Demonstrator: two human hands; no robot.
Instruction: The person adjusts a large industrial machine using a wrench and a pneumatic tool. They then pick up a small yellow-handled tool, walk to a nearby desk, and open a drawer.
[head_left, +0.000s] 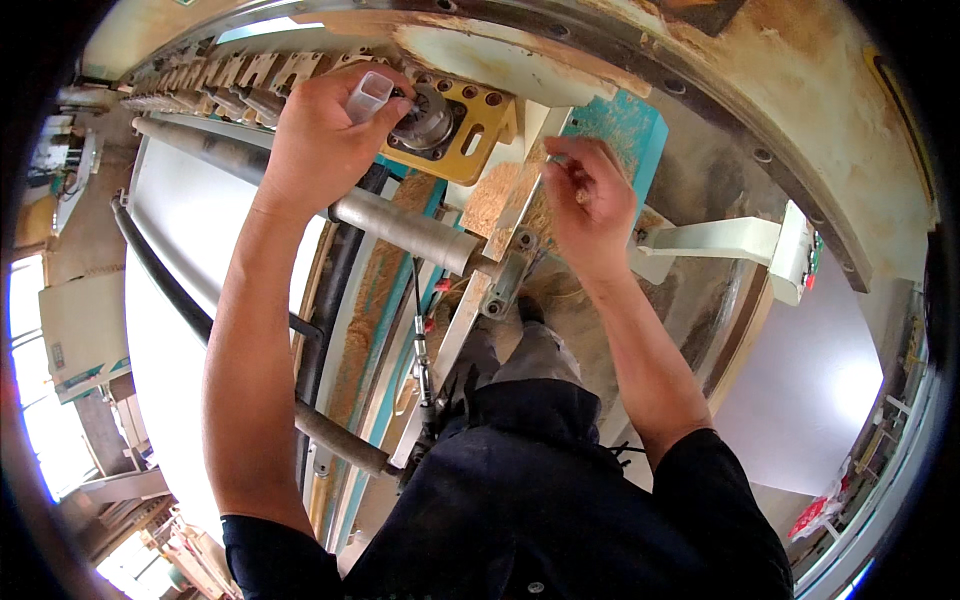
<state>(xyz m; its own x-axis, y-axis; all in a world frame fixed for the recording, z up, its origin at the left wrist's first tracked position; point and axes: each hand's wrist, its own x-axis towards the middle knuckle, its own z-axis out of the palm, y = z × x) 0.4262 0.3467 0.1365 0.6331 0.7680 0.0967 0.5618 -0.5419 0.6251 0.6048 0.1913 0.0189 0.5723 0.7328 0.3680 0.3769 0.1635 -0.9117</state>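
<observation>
My left hand (325,130) is closed around a small clear plastic tube (370,97) with a square open end. Its thumb and fingertips reach the round metal collet holder (425,115), where a small dark piece shows too little to name. That holder sits upright in a yellow plate (465,150) with slots and bolt holes. To the right, my right hand (590,200) hovers apart from the plate, fingers curled in with thumb and forefinger close together. Whatever lies within those fingers, if anything, is hidden.
Sawdust covers the teal machine bed (625,135). A steel roller (405,230) runs beneath my left forearm, beside a large white panel (185,210). A row of metal tool forks (260,75) lines the back left. On the right stands a pale bracket arm (715,240).
</observation>
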